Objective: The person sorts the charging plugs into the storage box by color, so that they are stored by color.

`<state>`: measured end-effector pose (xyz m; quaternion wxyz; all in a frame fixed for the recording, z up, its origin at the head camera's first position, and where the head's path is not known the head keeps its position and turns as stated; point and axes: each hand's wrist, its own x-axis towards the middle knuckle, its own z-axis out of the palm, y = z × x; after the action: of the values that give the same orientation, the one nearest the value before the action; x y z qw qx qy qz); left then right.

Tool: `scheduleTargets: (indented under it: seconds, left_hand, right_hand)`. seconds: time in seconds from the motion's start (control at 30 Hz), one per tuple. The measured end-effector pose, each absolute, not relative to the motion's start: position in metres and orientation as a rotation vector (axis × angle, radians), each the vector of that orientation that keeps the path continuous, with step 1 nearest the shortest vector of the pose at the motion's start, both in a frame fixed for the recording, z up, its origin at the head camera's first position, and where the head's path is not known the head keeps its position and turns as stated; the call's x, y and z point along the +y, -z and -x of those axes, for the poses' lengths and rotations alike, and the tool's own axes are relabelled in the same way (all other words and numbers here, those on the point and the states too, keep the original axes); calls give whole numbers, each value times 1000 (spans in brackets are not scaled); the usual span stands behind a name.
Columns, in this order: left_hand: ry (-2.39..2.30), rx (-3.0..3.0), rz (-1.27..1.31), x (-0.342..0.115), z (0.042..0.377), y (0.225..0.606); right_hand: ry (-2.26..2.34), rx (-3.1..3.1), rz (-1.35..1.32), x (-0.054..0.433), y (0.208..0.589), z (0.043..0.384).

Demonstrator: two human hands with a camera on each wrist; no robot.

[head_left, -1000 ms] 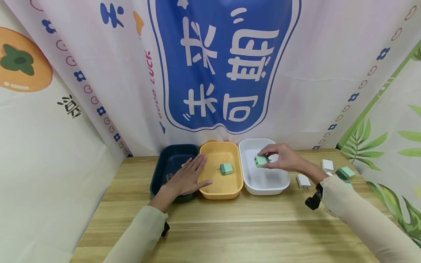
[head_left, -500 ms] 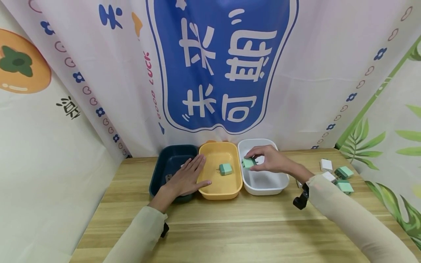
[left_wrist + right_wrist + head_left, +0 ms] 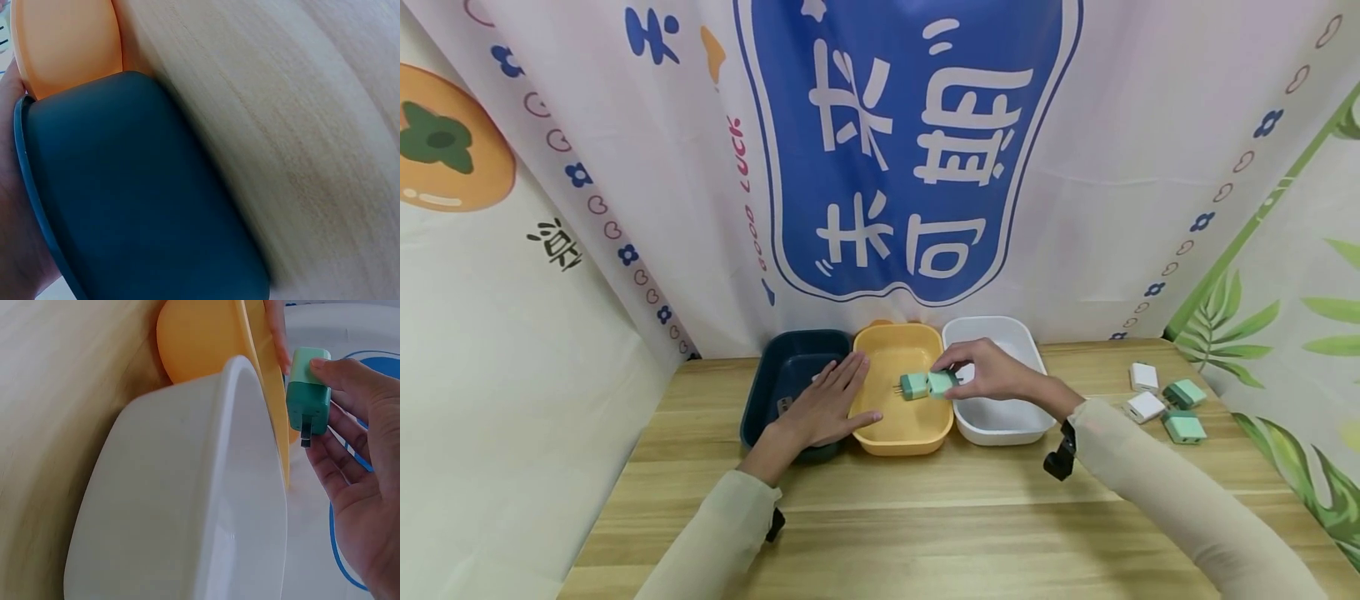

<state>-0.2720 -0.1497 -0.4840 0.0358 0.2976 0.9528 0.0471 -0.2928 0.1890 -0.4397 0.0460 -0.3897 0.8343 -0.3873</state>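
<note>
My right hand [image 3: 992, 372] pinches a green charger plug [image 3: 941, 383] between thumb and fingers, over the right side of the yellow bin [image 3: 902, 442]. In the right wrist view this charger plug [image 3: 309, 387] shows a light and a dark green half, with metal prongs pointing down. A second green charger plug [image 3: 913, 386] lies in the yellow bin, just left of the held one in the head view. My left hand [image 3: 820, 408] rests with straight fingers across the rims of the dark blue bin [image 3: 765, 367] and the yellow bin. Below it a small grey object [image 3: 784, 405] lies in the dark blue bin.
To the right of the yellow bin stands a white bin [image 3: 1003, 435]. On the table's right side lie white charger plugs [image 3: 1144, 377] and green charger plugs [image 3: 1184, 427]. A printed curtain [image 3: 1075, 250] hangs behind the bins. Wooden tabletop [image 3: 925, 525] stretches in front.
My right hand has moved left with the green charger plug, from over the white bin to over the yellow bin. The left hand has stayed in place.
</note>
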Motion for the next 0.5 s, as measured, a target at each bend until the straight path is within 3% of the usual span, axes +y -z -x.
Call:
scheduleTargets:
  seconds: [0.5]
  left_hand:
    - [-153,2933,-933,-150,273,486]
  right_hand:
    - [1131,2509,1259,164,451,300]
